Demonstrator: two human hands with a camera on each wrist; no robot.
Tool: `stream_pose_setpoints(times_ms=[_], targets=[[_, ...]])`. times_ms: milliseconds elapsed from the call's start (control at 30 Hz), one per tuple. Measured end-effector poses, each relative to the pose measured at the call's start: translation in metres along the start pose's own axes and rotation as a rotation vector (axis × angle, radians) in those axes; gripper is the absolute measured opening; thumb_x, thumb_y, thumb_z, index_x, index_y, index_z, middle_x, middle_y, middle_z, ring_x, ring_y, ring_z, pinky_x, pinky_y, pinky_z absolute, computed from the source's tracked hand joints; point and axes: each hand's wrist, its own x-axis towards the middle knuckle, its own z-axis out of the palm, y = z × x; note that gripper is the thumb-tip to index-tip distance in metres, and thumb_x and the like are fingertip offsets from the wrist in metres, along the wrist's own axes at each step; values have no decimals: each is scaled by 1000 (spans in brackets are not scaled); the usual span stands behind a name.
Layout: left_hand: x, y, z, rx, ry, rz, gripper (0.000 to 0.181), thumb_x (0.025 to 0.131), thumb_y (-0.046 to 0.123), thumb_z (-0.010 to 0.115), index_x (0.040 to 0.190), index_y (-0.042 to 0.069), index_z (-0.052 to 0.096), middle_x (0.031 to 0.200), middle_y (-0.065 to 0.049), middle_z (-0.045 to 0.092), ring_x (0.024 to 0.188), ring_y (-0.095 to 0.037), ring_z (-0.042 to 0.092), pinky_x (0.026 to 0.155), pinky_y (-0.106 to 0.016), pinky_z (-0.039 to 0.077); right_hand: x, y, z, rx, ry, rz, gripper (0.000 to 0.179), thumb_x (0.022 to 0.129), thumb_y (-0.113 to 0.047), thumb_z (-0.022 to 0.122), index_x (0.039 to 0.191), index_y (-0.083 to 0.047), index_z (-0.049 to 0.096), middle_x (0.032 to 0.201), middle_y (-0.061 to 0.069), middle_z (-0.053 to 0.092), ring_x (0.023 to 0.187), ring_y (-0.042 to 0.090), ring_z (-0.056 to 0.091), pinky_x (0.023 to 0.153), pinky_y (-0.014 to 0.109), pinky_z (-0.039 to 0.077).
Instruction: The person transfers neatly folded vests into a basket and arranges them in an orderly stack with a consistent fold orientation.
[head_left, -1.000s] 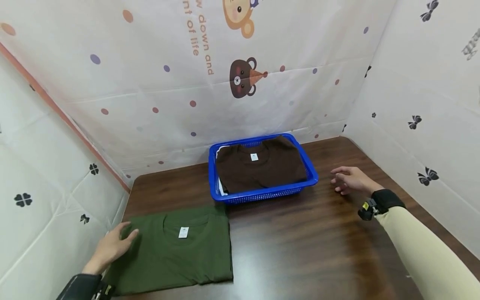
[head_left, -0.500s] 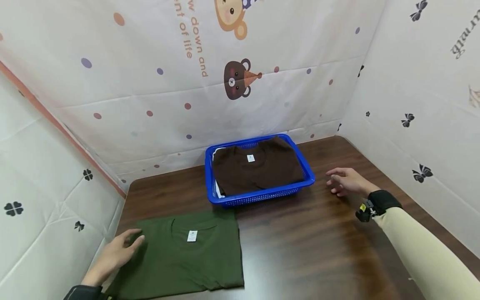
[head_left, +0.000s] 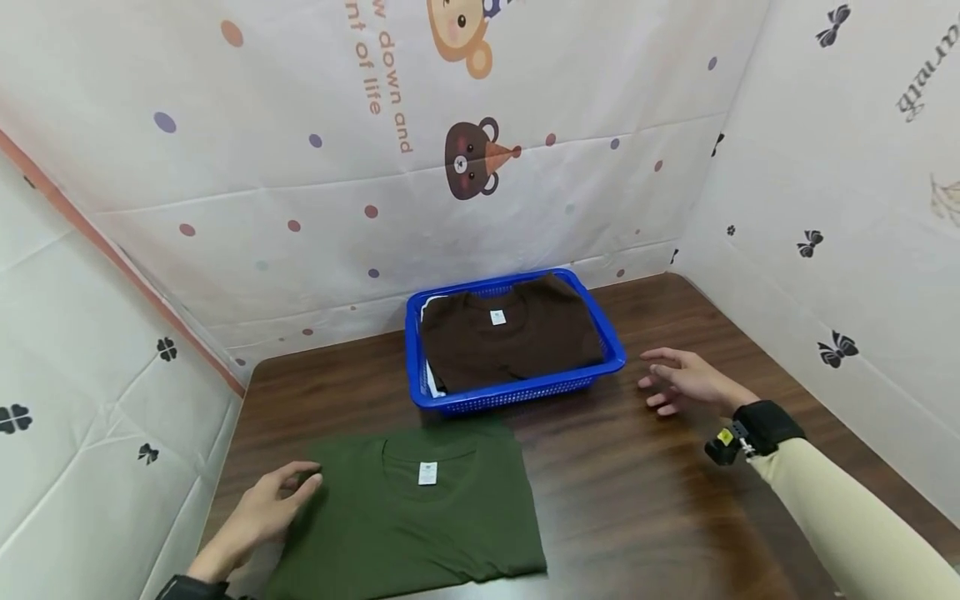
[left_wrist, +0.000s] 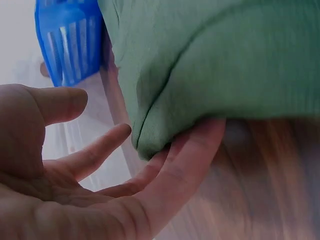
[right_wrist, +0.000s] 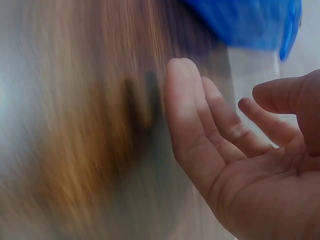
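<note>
A folded dark green T-shirt [head_left: 420, 525] lies on the table with its collar and white label facing up. My left hand [head_left: 262, 508] is at its left edge; in the left wrist view the lower fingers [left_wrist: 185, 170] touch the edge of the green cloth, partly hidden by it, and the thumb stands apart. My right hand [head_left: 686, 383] hovers over the table to the right of the blue basket, fingers loosely bent around nothing. Inside the blue plastic basket [head_left: 517, 392] lies a folded brown T-shirt [head_left: 525, 342], with a bit of white cloth [head_left: 431, 379] showing beneath it.
The brown wooden table [head_left: 600, 500] runs back to a printed white sheet [head_left: 300, 167] hung behind it. More printed sheeting closes off the left and right sides. The basket stands near the back edge, just behind the green T-shirt.
The green T-shirt has slid to the right along the table, with my left hand moving along at its left edge. My right hand has shifted slightly left and its fingers have spread a little.
</note>
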Motion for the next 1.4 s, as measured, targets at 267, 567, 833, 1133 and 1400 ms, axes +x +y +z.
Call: stream_pose_setpoints(times_ms=[267, 567, 833, 1133, 1400], targets=[[2, 14, 21, -129, -37, -39, 58, 105, 43, 58, 147, 3, 53, 145, -37, 46, 107, -43, 63, 61, -42, 59, -18, -3, 22, 107, -94, -2, 62, 112, -19, 42, 163, -5, 10, 136, 36, 57, 98, 41, 72, 79, 53, 61], [10, 42, 47, -117, -26, -41, 57, 102, 45, 63, 145, 9, 54, 110, -26, 61, 85, -37, 64, 57, -41, 58, -33, 4, 42, 169, -173, -5, 68, 112, -24, 45, 164, -7, 4, 132, 34, 61, 96, 44, 72, 78, 57, 60], [14, 65, 68, -131, -15, -24, 64, 98, 50, 66, 148, 13, 52, 97, -11, 60, 71, -24, 60, 54, -40, 58, -48, 11, 59, 212, -229, -39, 71, 112, -28, 46, 163, -4, 3, 132, 34, 61, 97, 45, 72, 78, 58, 60], [16, 85, 88, -201, -25, 4, 58, 100, 44, 66, 148, 13, 53, 97, -12, 58, 69, -24, 59, 52, -40, 58, -64, 13, 66, 218, -229, -30, 70, 112, -28, 47, 163, -5, 5, 132, 33, 61, 101, 47, 70, 79, 59, 59], [19, 100, 105, -236, -65, 46, 56, 102, 38, 64, 149, 11, 50, 96, -12, 56, 69, -22, 57, 51, -38, 57, -83, 16, 67, 190, -148, 23, 72, 111, -30, 48, 162, -1, 6, 129, 25, 63, 102, 42, 70, 79, 57, 60]])
